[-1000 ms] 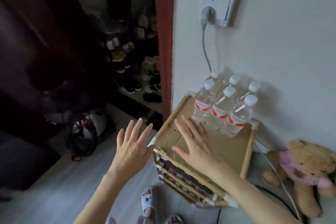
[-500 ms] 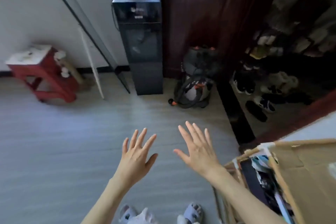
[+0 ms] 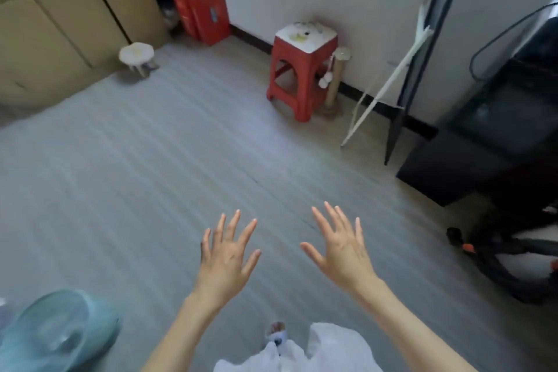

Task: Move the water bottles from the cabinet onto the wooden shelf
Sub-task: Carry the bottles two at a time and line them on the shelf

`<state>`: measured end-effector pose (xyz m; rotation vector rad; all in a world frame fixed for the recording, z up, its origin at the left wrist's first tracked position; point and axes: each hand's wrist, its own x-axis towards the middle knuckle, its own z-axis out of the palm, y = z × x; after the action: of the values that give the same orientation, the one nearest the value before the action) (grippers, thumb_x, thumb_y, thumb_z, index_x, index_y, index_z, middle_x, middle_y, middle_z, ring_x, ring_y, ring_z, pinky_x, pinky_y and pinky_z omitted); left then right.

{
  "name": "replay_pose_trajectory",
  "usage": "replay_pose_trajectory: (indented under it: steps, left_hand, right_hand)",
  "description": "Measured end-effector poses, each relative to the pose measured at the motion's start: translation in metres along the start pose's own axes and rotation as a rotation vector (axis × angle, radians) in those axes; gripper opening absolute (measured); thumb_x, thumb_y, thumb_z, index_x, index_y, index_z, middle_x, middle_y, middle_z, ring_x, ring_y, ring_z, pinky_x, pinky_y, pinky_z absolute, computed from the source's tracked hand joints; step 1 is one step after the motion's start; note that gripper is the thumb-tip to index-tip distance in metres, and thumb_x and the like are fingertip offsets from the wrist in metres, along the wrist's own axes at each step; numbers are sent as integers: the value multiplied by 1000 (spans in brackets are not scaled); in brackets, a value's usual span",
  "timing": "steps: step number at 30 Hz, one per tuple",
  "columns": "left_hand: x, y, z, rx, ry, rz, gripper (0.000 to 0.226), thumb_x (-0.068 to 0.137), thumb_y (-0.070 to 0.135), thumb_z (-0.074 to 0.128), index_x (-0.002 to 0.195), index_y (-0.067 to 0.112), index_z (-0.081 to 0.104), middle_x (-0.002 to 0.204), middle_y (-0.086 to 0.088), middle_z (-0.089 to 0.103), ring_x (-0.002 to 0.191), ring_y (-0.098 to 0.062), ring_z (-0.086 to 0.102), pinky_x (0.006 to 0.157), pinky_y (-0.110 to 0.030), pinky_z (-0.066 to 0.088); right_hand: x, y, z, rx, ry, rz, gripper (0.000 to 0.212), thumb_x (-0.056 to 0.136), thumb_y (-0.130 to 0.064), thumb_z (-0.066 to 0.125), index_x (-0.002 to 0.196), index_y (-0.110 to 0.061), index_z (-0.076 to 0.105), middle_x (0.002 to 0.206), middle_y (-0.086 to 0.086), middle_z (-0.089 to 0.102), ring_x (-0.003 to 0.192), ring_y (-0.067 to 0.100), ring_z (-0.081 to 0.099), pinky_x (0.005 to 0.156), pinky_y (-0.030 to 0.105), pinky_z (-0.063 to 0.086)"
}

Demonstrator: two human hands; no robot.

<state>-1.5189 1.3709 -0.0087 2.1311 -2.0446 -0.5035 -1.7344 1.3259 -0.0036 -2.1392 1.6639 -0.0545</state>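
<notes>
- Tan cabinet [image 3: 60, 18] at 10 o'clock, doors closed; contents hidden.
- Left hand [image 3: 225, 260] spread, empty.
- Red stool [image 3: 302, 69] at 12 o'clock.
- Right hand [image 3: 342, 251] spread, empty.
- Water bottles, wooden shelf: out of view.

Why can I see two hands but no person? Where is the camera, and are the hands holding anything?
The camera sits on the person's head and looks down, so you see only their arms. The left hand and right hand are both open, fingers spread, holding nothing. Below them is a grey floor. By the wall stands a red stool, and a tan cabinet is at the left. No water bottles show in this picture.
</notes>
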Motion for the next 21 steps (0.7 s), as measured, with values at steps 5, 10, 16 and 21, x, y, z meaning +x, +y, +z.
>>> replay_pose_trajectory:
  steps: [5, 10, 16, 21]
  left_hand:
    - [44, -55, -14, 0, 10, -201, 59, 92, 44, 45, 144, 31, 22, 157, -5, 10, 145, -27, 2, 114, -46, 6]
    - [115, -89, -33, -23, 56, -362, 59, 92, 46, 41, 145, 34, 16, 158, -3, 5, 145, -25, -1, 114, -46, 5]
    - [210, -118, -71, -91, 143, -532, 58, 93, 45, 40, 145, 34, 16, 158, -3, 4, 145, -23, -2, 114, -44, 6]
    - [276, -168, -108, -110, 213, -613, 58, 93, 43, 42, 145, 32, 18, 158, -3, 4, 145, -25, -5, 114, -45, 2]
  right_hand:
    - [99, -33, -3, -64, -65, -127, 71, 89, -57, 40, 148, -28, 13, 158, 2, 6, 145, 21, 3, 115, 50, -2]
    - [212, -53, -16, -133, -88, -246, 72, 89, -59, 38, 148, -29, 11, 158, 1, 5, 145, 21, 3, 115, 51, 0]
    - [346, -89, -49, -204, -97, -414, 71, 88, -60, 38, 147, -27, 15, 158, 3, 10, 145, 23, 6, 115, 52, 2]
    - [448, -147, -59, -237, -128, -535, 71, 88, -60, 38, 147, -27, 16, 157, 3, 11, 145, 23, 7, 114, 52, 1]
